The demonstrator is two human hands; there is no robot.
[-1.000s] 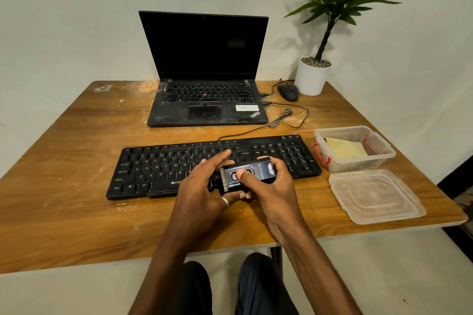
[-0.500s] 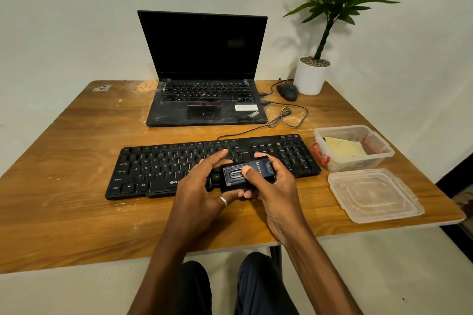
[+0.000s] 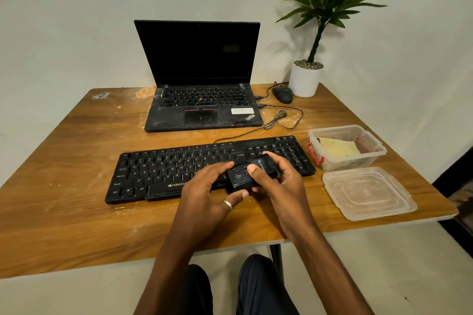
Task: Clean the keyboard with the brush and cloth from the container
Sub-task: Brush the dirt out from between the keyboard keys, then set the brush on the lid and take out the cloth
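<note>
The brush point(image 3: 239, 177) no longer shows the bristles that stuck out of its left end a second ago. It is now a closed, dark oblong case with a pale logo on its right part. It is held just above the near edge of the keyboard point(image 3: 166, 169), right of its middle. The right hand point(image 3: 280, 186) wraps round its right end, thumb lying on top. The left hand point(image 3: 204, 194) pinches its left end between forefinger and thumb.
</note>
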